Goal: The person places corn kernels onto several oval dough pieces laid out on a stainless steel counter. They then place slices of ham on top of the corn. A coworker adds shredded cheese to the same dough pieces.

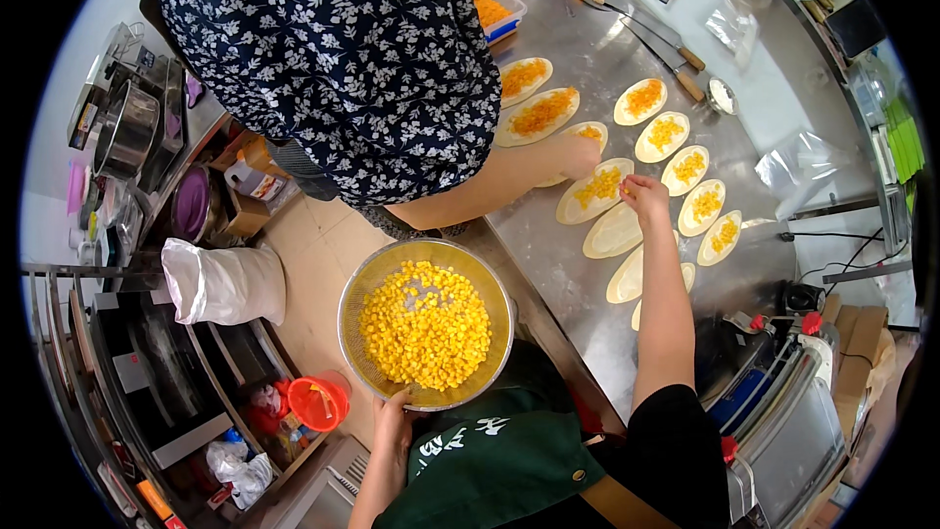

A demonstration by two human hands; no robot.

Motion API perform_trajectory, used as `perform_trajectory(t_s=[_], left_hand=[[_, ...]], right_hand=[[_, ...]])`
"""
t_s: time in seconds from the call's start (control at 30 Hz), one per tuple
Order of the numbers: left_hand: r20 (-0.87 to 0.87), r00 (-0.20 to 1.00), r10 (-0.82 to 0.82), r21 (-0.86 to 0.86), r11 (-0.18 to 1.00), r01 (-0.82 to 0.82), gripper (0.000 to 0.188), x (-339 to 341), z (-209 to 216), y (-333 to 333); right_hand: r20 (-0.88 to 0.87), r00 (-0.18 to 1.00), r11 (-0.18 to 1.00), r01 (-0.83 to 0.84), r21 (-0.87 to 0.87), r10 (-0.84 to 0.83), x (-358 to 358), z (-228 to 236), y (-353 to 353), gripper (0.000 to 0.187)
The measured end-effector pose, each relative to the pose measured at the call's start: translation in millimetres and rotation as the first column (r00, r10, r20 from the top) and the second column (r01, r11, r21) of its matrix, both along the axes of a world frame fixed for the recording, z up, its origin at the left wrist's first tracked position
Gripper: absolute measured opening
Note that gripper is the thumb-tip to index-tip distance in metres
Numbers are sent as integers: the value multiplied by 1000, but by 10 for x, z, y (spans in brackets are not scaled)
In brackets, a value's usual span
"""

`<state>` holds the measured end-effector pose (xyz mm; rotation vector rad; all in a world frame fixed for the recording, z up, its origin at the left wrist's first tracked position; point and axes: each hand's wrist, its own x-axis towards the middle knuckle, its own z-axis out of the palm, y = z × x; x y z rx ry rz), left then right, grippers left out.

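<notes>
My left hand (392,421) grips the near rim of a round metal colander (498,296). Yellow corn kernels (426,343) cover much of its bottom. Over the steel table, my right hand (646,200) has its fingertips pinched together at the right end of an oval dough piece topped with corn (595,191); whatever is between them is hidden. Just nearer to me lies a bare dough oval (613,232), with others partly behind my right forearm. A column of corn-topped dough ovals (688,168) runs along the right.
A co-worker in a flowered top (333,59) stands at the left, one hand (580,154) over a nearby dough oval. Knives (676,73) and a small bowl of white powder (722,96) lie at the table's far side. A white sack (225,284) and red bucket (319,402) stand left.
</notes>
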<state>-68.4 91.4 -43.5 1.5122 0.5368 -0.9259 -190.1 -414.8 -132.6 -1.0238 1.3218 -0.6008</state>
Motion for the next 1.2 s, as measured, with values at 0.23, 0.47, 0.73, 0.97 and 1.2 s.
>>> perform_trajectory(t_s=[0.23, 0.47, 0.73, 0.97, 1.2], left_hand=[[-20, 1000, -13, -28, 1000, 12, 49, 11, 48, -14], [-31, 999, -13, -39, 999, 12, 49, 5, 9, 27], [-15, 997, -78, -58, 995, 77, 44, 23, -32, 97], [-18, 985, -173, -35, 984, 172, 46, 84, -89, 182], [99, 979, -178, -32, 983, 182, 39, 35, -122, 183]], right_hand=[[-247, 965, 982, -124, -144, 85, -516, -160, 272, 18], [-179, 984, 993, -23, -117, 2, -589, -139, 389, 19], [-150, 987, 959, -97, -267, 58, -465, 151, 969, 14], [-57, 495, 459, -839, -293, 867, 605, 773, 2682, 30], [-804, 194, -134, -938, -320, 561, 951, 729, 4026, 57]])
